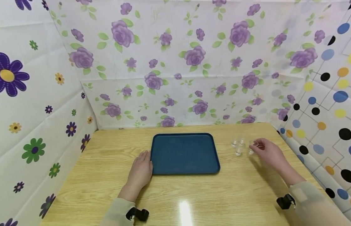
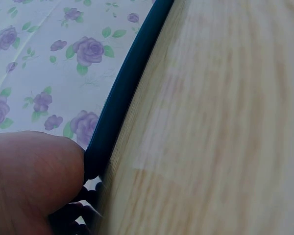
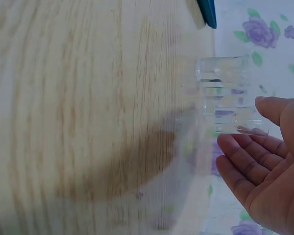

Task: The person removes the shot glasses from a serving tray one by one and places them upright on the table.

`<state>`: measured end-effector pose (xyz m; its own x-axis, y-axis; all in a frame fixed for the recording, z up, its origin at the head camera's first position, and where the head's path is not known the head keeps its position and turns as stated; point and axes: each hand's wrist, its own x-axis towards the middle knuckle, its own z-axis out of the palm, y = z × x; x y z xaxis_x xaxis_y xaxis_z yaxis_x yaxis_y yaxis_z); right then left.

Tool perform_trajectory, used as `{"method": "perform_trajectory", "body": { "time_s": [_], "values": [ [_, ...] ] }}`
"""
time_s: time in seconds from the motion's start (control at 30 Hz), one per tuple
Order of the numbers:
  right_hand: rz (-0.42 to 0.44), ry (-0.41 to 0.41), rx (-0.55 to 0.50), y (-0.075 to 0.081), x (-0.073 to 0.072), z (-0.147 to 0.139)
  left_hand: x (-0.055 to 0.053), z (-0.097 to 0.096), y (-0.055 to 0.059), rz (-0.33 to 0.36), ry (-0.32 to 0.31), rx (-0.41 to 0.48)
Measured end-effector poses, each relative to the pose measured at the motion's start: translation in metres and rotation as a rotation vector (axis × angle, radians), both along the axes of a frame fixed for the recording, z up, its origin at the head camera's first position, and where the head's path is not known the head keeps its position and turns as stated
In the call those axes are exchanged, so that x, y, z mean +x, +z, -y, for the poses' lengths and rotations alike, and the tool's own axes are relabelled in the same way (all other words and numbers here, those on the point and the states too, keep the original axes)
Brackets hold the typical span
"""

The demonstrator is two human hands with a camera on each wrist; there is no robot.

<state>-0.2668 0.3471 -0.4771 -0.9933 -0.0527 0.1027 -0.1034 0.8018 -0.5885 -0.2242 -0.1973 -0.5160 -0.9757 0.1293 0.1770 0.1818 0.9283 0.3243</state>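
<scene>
A dark blue rectangular tray (image 1: 185,153) lies on the wooden table. My left hand (image 1: 140,169) rests against its left edge with the fingers extended; in the left wrist view the thumb (image 2: 39,171) is close beside the tray's rim (image 2: 125,88). Over on the right, my right hand (image 1: 270,153) holds a small clear shot glass (image 3: 237,120) upright between thumb and fingertips, near its rim. Several more clear shot glasses (image 1: 238,150) stand in a tight group just left of that hand, partly lined up behind the held glass in the right wrist view.
The wood-grain table (image 1: 175,191) ends at a floral cloth (image 1: 175,78) at the back. Patterned cloths hang on the left (image 1: 51,103) and right (image 1: 314,103) sides, the right one close beyond the right hand.
</scene>
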Motion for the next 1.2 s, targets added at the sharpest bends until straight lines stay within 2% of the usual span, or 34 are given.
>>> {"method": "perform_trajectory", "body": {
  "time_s": [0.27,0.9,1.2],
  "values": [
    [0.017,0.019,-0.012,-0.002,-0.008,0.004,-0.001,-0.001,0.0,-0.006,0.004,0.005],
    [0.038,0.028,-0.022,-0.013,-0.011,0.006,-0.002,-0.001,-0.003,0.003,0.0,0.009],
    [0.014,0.031,-0.013,-0.015,-0.009,0.009,-0.002,-0.001,-0.004,0.004,0.005,0.012]
  ]
}}
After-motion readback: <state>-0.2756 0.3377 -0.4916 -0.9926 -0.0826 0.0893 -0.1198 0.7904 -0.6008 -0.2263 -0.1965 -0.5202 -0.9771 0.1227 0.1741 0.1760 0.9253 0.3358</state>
